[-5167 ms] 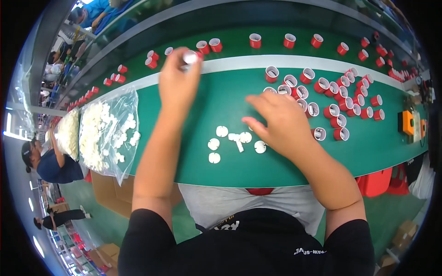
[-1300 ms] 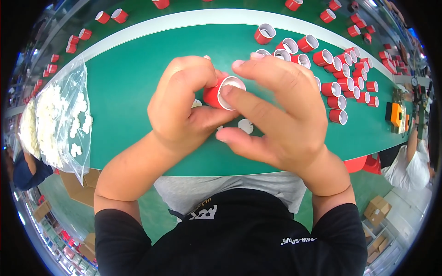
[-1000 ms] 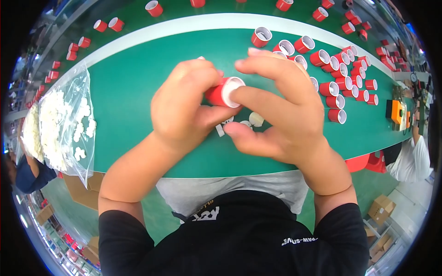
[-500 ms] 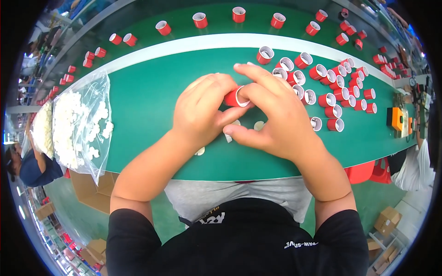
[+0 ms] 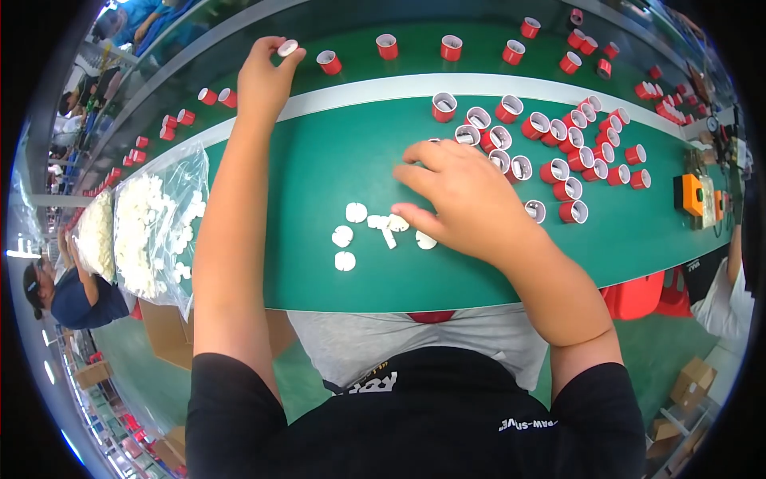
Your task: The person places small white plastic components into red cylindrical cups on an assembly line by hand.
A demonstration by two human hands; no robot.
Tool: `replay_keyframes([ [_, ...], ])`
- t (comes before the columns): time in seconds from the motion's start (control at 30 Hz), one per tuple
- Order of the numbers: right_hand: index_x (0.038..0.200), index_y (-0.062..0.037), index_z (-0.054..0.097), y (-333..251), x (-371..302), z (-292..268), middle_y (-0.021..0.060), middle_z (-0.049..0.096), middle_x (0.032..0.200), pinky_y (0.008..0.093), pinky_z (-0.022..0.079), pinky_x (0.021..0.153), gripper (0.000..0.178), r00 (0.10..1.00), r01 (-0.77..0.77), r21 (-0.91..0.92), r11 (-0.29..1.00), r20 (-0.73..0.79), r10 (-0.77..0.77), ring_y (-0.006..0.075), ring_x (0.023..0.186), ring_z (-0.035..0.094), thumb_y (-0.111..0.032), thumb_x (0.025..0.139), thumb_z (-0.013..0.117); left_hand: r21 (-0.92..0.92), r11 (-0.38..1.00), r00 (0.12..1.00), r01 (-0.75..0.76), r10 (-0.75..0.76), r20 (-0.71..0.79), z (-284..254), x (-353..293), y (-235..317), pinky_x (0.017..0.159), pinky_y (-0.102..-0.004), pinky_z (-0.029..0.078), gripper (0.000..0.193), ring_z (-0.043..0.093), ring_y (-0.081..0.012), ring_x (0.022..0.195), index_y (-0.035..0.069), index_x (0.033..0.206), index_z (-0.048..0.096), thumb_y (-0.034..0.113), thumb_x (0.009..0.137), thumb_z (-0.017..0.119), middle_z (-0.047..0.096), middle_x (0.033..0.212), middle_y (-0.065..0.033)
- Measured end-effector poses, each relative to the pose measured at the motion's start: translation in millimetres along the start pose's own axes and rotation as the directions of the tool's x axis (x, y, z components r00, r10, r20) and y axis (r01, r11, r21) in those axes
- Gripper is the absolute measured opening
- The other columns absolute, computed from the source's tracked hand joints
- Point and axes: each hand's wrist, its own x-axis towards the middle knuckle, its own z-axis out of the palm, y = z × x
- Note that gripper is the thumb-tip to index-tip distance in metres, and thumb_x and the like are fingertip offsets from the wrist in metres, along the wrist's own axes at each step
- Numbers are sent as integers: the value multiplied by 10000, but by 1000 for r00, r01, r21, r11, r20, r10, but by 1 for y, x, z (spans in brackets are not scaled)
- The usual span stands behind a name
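My left hand (image 5: 267, 78) reaches over the white strip to the far green surface. It pinches a small red cup whose white rim (image 5: 288, 48) shows between thumb and fingers; the cup's body is mostly hidden. Over the near green table (image 5: 311, 176), my right hand (image 5: 467, 195) hovers with fingers apart and nothing visible in it. Below its fingers lie several small white notched discs (image 5: 356, 212) and a narrow white piece (image 5: 388, 238). Beyond and to the right of this hand stand many red cups (image 5: 556, 170) with white rims and something inside.
A clear plastic bag (image 5: 159, 247) of white pieces lies at the table's left. Spaced red cups (image 5: 387, 46) line the far surface behind the white strip (image 5: 383, 86). An orange and black device (image 5: 691, 195) sits at the right end, with red stools (image 5: 634, 297) below.
My left hand has carried the red cup away from my right hand, to the far left. My right hand has opened off it and stayed over the table. White discs are uncovered.
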Motion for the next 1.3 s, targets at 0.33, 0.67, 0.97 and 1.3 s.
replay_keyframes([
  [0.33,996,-61,686,15,3,0,67,635,1027,409,511,826,209,997,41,-105,994,-64,-48,267,955,622,-106,808,766,468,878,984,-100,18,177,4,13,-39,1185,-542,295,456,643,-344,1147,125,1293,611,330,901,724,693,1226,-135],
  [0.67,1070,-78,705,5,-9,-26,84,639,982,417,527,811,309,915,-63,-14,998,399,64,294,970,655,-107,772,780,585,723,930,-367,305,205,27,-10,-39,1184,-673,147,531,265,-355,1527,191,1333,645,477,887,685,394,1602,-155],
  [0.97,1054,-63,700,7,-10,-31,81,624,950,401,526,744,284,949,-42,-3,999,314,41,282,901,652,-37,774,739,-216,972,995,-89,97,28,5,-72,60,923,-301,516,373,685,-191,1056,15,1143,659,240,876,790,724,1107,-84],
  [1.3,1018,-15,693,0,7,-40,64,642,1009,244,480,661,259,947,58,344,937,-315,57,122,822,602,10,778,785,-365,834,896,-415,445,-2,-4,-160,120,656,-321,534,396,652,-235,783,43,1003,696,107,671,903,647,927,-88],
])
